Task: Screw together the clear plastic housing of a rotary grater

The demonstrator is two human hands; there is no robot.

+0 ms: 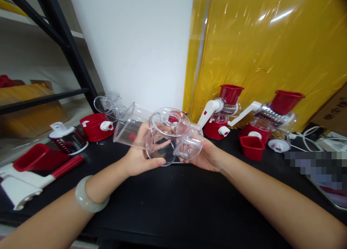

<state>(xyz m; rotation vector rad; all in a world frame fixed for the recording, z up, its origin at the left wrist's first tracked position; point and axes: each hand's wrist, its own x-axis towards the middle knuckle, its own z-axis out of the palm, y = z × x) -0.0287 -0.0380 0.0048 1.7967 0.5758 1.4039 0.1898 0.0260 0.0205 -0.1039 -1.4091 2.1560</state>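
Both my hands hold one clear plastic grater housing point(165, 135) above the middle of the black table point(173, 205). My left hand point(139, 155) grips its round drum section from the left, thumb curled under the rim. My right hand point(207, 156) cups the small clear cylinder end from beneath. A clear chute sticks out of the housing toward the upper left. On my left wrist sits a pale green bangle point(88, 198).
Two assembled red-and-white rotary graters point(222, 111) point(271, 120) stand at the back right by a yellow sheet. A red base point(94, 126), a grater drum point(67, 138), a red pusher point(35, 156) and a white handle point(24, 187) lie left. White cables point(314, 136) lie far right.
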